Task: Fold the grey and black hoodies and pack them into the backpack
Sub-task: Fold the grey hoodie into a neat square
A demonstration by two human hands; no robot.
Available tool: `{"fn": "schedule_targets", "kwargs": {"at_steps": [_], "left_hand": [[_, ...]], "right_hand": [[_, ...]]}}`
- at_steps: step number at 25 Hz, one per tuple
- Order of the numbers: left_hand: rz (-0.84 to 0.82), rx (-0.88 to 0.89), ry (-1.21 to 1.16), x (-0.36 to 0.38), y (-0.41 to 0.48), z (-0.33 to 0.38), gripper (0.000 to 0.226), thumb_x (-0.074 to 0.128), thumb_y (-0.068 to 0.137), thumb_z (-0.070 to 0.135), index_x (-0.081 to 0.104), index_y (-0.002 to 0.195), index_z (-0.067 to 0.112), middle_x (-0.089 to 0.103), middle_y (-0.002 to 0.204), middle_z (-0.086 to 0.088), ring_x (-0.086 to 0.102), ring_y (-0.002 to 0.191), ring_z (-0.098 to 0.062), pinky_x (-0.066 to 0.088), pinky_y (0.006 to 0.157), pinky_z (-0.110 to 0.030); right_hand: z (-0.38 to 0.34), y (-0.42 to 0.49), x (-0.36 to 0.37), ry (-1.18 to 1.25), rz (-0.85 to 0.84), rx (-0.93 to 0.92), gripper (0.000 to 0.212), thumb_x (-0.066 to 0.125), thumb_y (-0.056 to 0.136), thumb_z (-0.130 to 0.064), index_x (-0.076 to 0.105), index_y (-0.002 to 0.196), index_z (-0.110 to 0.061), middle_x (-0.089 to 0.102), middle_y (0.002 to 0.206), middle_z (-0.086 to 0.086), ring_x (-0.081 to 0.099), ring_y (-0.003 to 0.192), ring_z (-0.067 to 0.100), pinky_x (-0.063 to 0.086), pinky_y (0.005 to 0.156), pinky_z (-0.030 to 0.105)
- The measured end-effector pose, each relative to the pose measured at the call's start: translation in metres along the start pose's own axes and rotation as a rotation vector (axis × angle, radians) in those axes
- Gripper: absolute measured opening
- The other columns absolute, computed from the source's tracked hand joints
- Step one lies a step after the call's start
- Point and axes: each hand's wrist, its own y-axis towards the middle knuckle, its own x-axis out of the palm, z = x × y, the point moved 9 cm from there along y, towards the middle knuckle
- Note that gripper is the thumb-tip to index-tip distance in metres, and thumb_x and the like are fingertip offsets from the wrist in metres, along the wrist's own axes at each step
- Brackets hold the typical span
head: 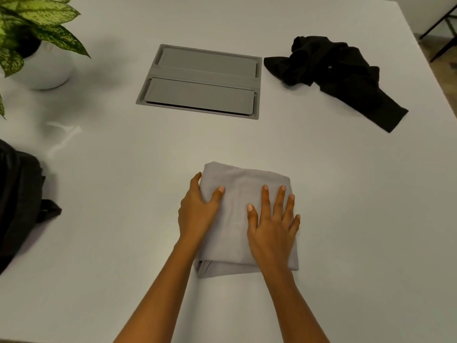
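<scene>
— Where does the grey hoodie (237, 233) lie?
— It is folded into a thick rectangle on the white table (111, 206), toward the person's side, about the middle of the view.

— And the hands on it?
— The right hand (272, 229) lies flat on the right half, palm down, its fingers straight and spread over the cloth. The left hand (197, 209) takes the left edge: its thumb rests on top of the fabric and its fingers curve round the side of the bundle.

— The other garment?
— The black hoodie (333, 75) lies crumpled and unfolded at the far right of the table, well apart from the grey one. One sleeve trails toward the near right.

— The backpack?
— The black backpack (19, 199) sits at the table's left edge, partly cut off by the frame. Whether it is open cannot be told.

— Anything else?
— A grey two-lidded hatch (200, 81) is set into the tabletop beyond the grey hoodie, just left of the black one. A leafy plant (37, 28) in a white pot (49, 70) stands at the far left.
</scene>
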Motion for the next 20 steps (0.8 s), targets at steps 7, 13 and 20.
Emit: {"fn": "schedule_targets", "kwargs": {"at_steps": [7,13,20], "left_hand": [[0.254,0.438,0.609,0.022,0.014,0.062,0.053,0.034,0.101,0.035,0.037,0.149,0.012,0.035,0.155,-0.015,0.030,0.144,-0.035,0.024,0.115,-0.060],[0.071,0.543,0.873,0.071,-0.003,0.012,0.060,0.024,0.100,0.048,0.025,0.155,0.024,0.015,0.163,-0.005,0.008,0.152,-0.028,0.006,0.120,-0.057],[-0.040,0.455,0.858,0.067,0.022,-0.001,0.071,0.014,0.092,0.071,0.023,0.154,0.037,0.018,0.163,0.000,0.012,0.151,-0.029,0.008,0.119,-0.059]], "right_hand": [[0.005,-0.002,0.007,-0.031,0.051,0.002,0.070,0.031,0.095,-0.063,0.012,0.155,-0.034,0.006,0.164,0.003,0.007,0.150,0.031,0.022,0.113,0.063],[0.006,0.003,0.014,-0.038,0.025,0.025,0.070,0.022,0.094,-0.065,0.013,0.156,-0.032,0.009,0.164,0.004,0.009,0.150,0.033,0.023,0.111,0.066],[0.008,0.005,0.015,-0.045,0.027,-0.018,0.070,0.027,0.094,-0.063,0.012,0.156,-0.033,0.007,0.164,0.004,0.007,0.150,0.034,0.026,0.109,0.066]]}}
